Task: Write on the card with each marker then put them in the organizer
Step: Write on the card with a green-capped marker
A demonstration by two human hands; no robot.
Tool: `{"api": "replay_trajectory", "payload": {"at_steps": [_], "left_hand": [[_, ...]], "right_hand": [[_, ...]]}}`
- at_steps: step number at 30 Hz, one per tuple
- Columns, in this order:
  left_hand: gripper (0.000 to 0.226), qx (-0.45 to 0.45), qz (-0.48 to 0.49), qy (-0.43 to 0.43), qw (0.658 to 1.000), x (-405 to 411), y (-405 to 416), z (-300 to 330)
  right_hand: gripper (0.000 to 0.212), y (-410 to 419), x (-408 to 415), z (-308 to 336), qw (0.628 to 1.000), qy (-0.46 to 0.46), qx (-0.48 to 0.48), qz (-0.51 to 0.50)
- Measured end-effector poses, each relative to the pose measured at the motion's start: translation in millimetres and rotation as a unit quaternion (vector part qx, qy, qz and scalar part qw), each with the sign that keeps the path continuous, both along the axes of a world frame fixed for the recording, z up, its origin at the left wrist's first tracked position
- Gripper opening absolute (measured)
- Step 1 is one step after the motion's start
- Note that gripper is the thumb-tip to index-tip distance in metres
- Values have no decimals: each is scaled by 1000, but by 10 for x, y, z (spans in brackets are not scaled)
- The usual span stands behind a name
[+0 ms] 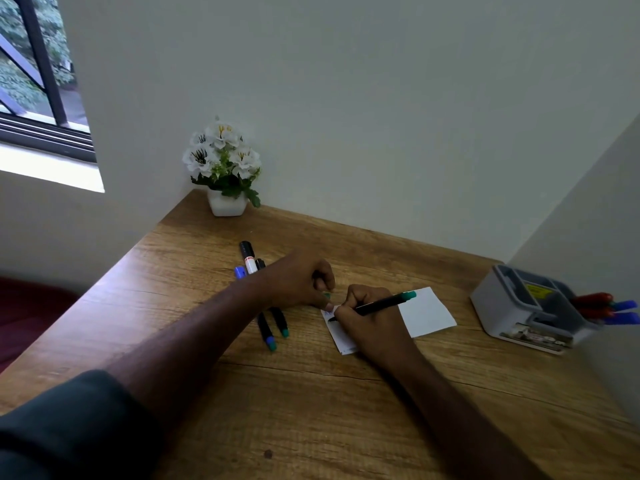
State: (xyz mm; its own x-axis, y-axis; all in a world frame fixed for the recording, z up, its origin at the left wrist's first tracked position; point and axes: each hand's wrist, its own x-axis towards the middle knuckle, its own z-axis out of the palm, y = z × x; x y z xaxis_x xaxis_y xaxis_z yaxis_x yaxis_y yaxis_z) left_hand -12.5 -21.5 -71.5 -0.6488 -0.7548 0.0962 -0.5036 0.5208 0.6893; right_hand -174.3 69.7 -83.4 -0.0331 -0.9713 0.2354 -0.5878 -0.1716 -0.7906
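1. The right hand (367, 317) is gripping a slim black marker (377, 304) with a green end cap, its tip touching the left end of a white rectangular paper card (427, 311) lying flat on the wood-grain desk (311, 410)
2. The left hand (301, 282) is resting at the card's left corner, fingers curled, pinching a small green cap (327, 295)
3. Two more black markers with green ends (273, 327) are lying side by side just under the left forearm, touching the desk
4. Behind the wrist, three further markers (249, 259) are showing: one black-and-white, one black, one blue-capped
5. A grey plastic organizer (519, 310), boxy with several compartments, is sitting at the desk's right edge, well apart from the card; red and blue markers (609, 308) are sticking out of it, the count unclear
6. One white pot of white artificial flowers (225, 168) is standing in the far corner
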Motion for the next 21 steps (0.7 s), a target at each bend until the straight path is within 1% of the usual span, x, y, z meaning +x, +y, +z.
{"api": "replay_trajectory", "payload": {"at_steps": [9,15,21], "left_hand": [[32,-2,2,-5,1000,0,6,4],[33,4,0,-5,1000,-6,1,4],[33,-3,-1,-7,1000,-3,-3,1]], "right_hand": [[38,0,1,1,1000,15,0,-2],[40,2,-23,13,1000,-11,1,-4],[37,10,-2,1,1000,0,9,-4]]}}
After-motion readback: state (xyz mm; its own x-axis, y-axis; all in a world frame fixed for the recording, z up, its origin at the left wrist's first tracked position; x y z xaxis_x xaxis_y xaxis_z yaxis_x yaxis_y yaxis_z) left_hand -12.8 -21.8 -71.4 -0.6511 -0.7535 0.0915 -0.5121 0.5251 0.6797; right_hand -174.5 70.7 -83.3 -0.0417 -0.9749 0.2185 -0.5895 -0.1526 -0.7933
